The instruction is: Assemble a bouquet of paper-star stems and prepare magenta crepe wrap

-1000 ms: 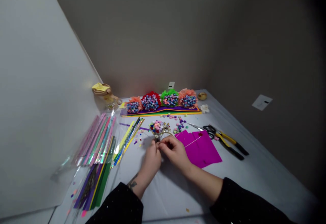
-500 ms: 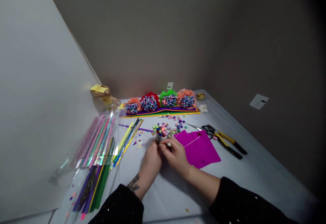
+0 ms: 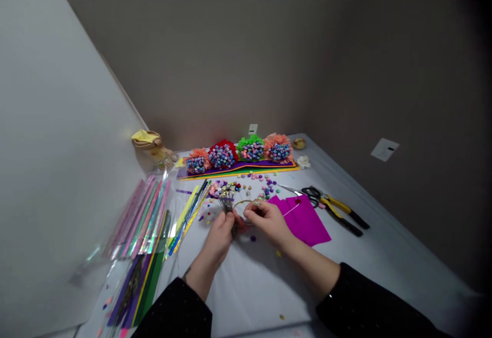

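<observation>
My left hand is closed round the thin stems of a small bouquet of coloured paper stars, holding it upright over the white table. My right hand is pinched on a thin gold wire or ribbon that loops from the stems towards it. Sheets of magenta paper lie just right of my right hand. Loose paper stars are scattered beyond the hands.
Several finished star bouquets in crepe paper stand in a row at the back on coloured sheets. Scissors and yellow-handled pliers lie to the right. Packs of shiny paper strips lie on the left. A ribbon spool sits near the left wall.
The bouquet has shifted left and stands more upright in my left hand. My right hand has drawn away to the right, opening a loop of wire between the hands.
</observation>
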`<state>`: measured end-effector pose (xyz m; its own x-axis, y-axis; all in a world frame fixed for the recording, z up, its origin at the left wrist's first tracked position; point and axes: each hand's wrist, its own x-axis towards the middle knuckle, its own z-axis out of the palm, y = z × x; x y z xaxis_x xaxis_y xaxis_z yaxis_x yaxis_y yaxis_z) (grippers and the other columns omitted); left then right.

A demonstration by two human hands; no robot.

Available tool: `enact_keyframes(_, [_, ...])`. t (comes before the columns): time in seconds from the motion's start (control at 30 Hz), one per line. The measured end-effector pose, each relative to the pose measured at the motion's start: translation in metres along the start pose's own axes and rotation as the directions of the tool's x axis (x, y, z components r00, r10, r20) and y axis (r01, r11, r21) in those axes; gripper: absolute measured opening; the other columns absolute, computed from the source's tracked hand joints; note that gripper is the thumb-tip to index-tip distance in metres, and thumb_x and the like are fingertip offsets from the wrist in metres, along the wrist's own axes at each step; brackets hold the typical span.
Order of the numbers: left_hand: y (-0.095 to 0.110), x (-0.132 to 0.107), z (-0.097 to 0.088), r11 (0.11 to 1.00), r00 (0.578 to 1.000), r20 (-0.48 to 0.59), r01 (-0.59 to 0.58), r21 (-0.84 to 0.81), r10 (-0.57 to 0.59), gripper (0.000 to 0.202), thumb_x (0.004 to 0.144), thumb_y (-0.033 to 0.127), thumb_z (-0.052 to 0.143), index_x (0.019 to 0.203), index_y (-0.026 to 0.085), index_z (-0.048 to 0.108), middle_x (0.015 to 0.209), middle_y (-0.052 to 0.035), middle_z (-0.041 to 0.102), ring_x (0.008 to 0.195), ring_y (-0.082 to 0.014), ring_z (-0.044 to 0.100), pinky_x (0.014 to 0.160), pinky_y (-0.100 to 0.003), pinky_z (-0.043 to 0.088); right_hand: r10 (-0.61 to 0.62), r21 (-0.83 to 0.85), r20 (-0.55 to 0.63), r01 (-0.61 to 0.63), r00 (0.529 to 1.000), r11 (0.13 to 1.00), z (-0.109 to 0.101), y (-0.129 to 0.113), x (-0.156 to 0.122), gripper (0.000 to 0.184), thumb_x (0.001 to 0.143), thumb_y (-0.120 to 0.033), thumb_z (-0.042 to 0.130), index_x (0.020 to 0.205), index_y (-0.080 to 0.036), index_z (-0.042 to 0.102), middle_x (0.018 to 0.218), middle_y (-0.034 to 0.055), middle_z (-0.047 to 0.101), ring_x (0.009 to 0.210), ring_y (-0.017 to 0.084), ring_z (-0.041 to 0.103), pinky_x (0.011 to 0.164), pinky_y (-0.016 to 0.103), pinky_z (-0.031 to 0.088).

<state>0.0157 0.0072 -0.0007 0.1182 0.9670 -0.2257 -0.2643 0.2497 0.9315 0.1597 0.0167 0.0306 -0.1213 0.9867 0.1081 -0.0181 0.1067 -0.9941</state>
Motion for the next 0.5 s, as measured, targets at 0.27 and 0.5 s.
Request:
enact_keyframes(0.27, [-0.013, -0.005, -0.005, 0.978, 0.977, 0.209, -0.074, 0.197, 0.032, 0.035, 0.086, 0.049, 0.047, 0.073, 0.017, 0.051, 0.063, 0.0016, 0.051, 0.059, -0.0109, 0.046, 0.060, -0.025, 0.039, -0.237, -0.260, -0.056, 0.215, 0.970, 0.941, -0.003, -0.007, -0.006, 0.019, 0.076, -0.023, 0.056, 0.058, -0.019, 0.051, 0.058, -0.0012, 0.053, 0.057, 0.012, 0.051, 0.055, 0.023, 0.040])
enact_keyframes(0.5, [-0.011, -0.004, -0.004, 0.972, 0.986, 0.164, -0.072, 0.222, 0.036, 0.035, 0.084, 0.052, 0.048, 0.075, 0.018, 0.048, 0.062, 0.0033, 0.048, 0.057, -0.0108, 0.043, 0.057, -0.025, 0.036, -0.349, -0.357, 0.025, 0.335, 0.937, 0.872, -0.003, 0.001, -0.008, 0.013, 0.079, -0.018, 0.053, 0.067, -0.019, 0.055, 0.064, 0.0010, 0.056, 0.061, 0.013, 0.053, 0.057, 0.023, 0.040])
